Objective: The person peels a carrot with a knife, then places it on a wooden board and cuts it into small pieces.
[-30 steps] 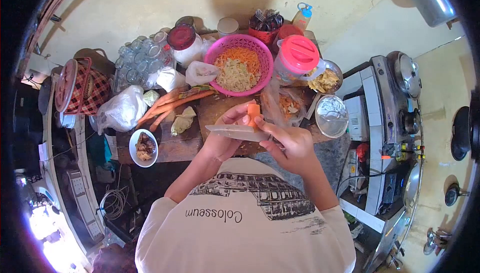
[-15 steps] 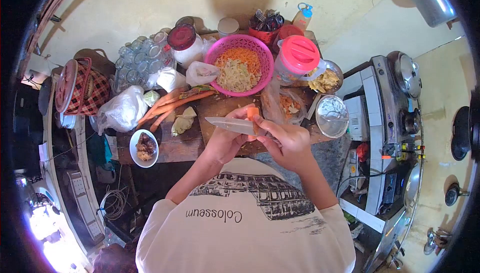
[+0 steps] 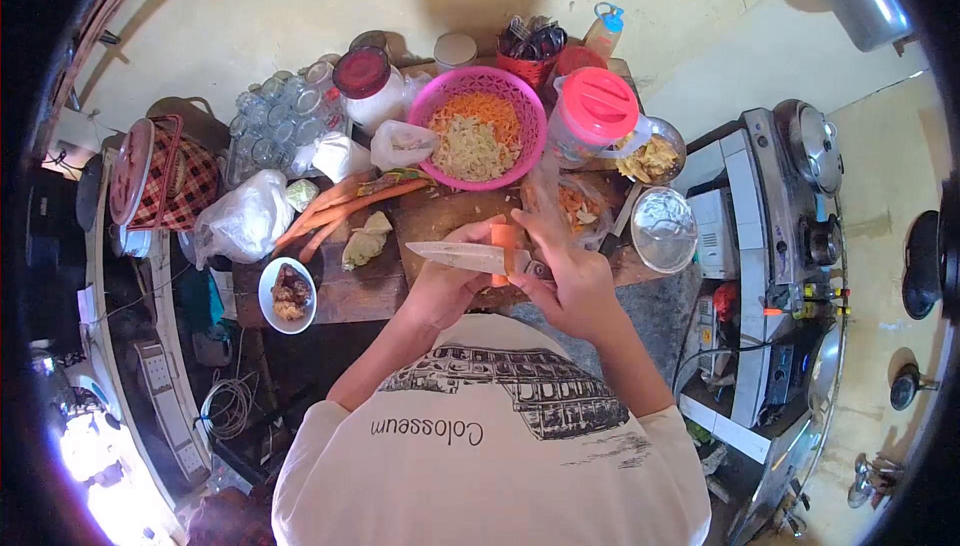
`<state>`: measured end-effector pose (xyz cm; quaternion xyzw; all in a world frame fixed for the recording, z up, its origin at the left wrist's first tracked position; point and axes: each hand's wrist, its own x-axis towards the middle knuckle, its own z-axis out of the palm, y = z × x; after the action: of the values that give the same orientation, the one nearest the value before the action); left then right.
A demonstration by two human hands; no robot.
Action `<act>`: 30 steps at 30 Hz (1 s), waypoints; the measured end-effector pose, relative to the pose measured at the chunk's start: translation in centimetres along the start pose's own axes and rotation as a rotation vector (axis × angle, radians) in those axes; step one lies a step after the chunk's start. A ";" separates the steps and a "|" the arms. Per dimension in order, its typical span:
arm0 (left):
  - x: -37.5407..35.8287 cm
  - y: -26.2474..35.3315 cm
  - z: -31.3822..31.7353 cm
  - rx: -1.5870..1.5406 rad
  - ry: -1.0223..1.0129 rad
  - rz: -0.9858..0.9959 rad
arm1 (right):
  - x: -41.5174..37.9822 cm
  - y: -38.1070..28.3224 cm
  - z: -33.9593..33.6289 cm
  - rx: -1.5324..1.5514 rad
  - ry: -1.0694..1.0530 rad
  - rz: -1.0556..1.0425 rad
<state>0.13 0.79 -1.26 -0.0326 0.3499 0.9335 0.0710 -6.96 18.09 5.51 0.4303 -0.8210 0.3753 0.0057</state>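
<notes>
Your left hand [image 3: 450, 284] pinches the carrot piece [image 3: 503, 238] at its fingertips, above the bench's [image 3: 345, 298] near edge; your right hand [image 3: 575, 291], fingers partly curled, holds the knife [image 3: 455, 255], blade against the carrot piece.

Kitchen: I've got a pink basket [image 3: 536, 156] of shredded vegetables, whole carrots [image 3: 345, 208], a pitcher [image 3: 597, 111], a stove [image 3: 765, 186] at right, and a lidded pot [image 3: 812, 149].
</notes>
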 end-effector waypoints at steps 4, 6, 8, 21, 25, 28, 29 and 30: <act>-0.3 0.0 0.4 -0.016 0.022 0.024 | 0.1 0.0 -0.3 -0.074 -0.072 -0.014; -0.6 -0.3 0.6 -0.028 0.078 0.029 | 0.0 0.3 -0.1 -0.082 -0.059 -0.017; -0.9 -0.5 0.5 -0.028 0.104 0.025 | -0.2 0.5 0.1 -0.072 -0.045 -0.011; -1.2 -0.8 1.1 -0.010 0.212 -0.042 | -0.6 1.4 1.7 -0.075 0.068 -0.020; -0.8 -1.1 0.8 0.037 0.233 -0.056 | -0.6 1.2 2.0 -0.067 0.049 0.069; -0.1 -2.0 0.0 0.088 0.251 -0.032 | -0.7 1.4 2.8 0.060 0.069 0.201; 0.1 -2.3 -0.3 0.106 0.256 -0.021 | -0.9 1.8 3.4 0.119 0.087 0.247; 0.3 -2.4 -0.3 0.130 0.253 -0.034 | -1.5 3.3 5.0 0.333 0.169 0.291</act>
<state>0.22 2.40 -3.07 -0.1513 0.4153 0.8959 0.0441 -6.78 17.16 -0.55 0.2695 -0.7977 0.5370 -0.0509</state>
